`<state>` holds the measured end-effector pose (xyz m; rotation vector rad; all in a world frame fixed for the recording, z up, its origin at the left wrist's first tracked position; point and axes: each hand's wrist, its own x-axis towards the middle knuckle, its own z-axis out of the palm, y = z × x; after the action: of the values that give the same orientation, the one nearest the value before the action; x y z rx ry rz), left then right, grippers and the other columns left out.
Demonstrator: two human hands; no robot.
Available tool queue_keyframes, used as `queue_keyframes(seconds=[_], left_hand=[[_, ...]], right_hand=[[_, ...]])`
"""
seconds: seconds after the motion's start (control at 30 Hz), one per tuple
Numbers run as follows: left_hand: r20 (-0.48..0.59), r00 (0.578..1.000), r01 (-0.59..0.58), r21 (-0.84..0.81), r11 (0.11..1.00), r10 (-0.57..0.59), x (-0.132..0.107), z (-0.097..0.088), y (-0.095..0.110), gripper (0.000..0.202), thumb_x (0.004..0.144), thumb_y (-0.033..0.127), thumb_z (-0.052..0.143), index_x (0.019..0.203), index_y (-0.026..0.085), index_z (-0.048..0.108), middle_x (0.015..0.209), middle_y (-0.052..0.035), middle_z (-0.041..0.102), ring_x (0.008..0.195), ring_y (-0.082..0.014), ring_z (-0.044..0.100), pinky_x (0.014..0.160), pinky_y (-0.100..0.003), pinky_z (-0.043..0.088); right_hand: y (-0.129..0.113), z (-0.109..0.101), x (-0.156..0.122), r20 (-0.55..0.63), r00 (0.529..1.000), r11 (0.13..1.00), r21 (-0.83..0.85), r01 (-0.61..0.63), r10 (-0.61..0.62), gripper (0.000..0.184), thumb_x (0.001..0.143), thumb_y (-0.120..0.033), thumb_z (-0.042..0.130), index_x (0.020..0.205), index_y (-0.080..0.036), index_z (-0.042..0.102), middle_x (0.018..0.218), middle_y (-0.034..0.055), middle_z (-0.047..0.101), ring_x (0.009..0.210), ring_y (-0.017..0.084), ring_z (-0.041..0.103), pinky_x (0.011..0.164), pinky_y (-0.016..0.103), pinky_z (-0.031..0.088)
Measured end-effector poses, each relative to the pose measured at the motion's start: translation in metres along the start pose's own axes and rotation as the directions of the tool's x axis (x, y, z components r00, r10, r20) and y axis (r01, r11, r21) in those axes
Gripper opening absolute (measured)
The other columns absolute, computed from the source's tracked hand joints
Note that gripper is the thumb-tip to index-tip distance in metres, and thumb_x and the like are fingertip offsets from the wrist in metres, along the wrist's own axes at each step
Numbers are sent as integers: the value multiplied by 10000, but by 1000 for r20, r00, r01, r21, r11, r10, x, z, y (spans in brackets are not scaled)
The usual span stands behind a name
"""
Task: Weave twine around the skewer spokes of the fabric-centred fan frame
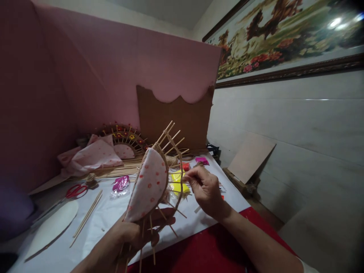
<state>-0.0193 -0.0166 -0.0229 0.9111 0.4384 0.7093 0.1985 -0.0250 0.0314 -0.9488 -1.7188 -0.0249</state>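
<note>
My left hand (136, 231) grips the base of a half-round fan frame (149, 185) covered in white cloth with red dots. Thin wooden sticks (170, 138) fan out from its top and bottom. A brown twine (179, 167) runs along the frame's edge and loops down between the sticks. My right hand (203, 187) is just right of the frame, fingers pinched on that twine. Both hands hover above the white sheet (99, 223) on the table.
Red scissors (76, 190), loose sticks (88, 216), an oval card cut-out (52, 227), pink and yellow packets (121, 184), folded dotted cloth (93, 155) and a finished fan (125, 140) lie on the table. Cardboard (176, 117) stands behind. A tiled wall is on the right.
</note>
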Motion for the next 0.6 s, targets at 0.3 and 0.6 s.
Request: queue_keyframes(seconds=[0.3, 0.6], left_hand=[[8, 1000, -22, 14, 1000, 22, -25, 42, 23, 511, 616, 129, 653, 1123, 169, 600, 1160, -157, 608, 1095, -368, 517, 628, -285, 444], [-157, 966, -208, 11, 978, 207, -21, 43, 17, 676, 569, 293, 778, 1196, 177, 551, 1147, -174, 611, 1105, -388, 502, 876, -483, 419]], right_hand=[[4, 7, -2, 12, 973, 959, 166, -228, 229, 101, 837, -229, 537, 750, -178, 551, 630, -17, 562, 526, 85, 463, 494, 206, 353], [6, 14, -3, 59, 919, 851, 357, -385, 391, 143, 829, -285, 545, 740, -174, 531, 657, -11, 588, 448, 67, 447, 425, 191, 356]])
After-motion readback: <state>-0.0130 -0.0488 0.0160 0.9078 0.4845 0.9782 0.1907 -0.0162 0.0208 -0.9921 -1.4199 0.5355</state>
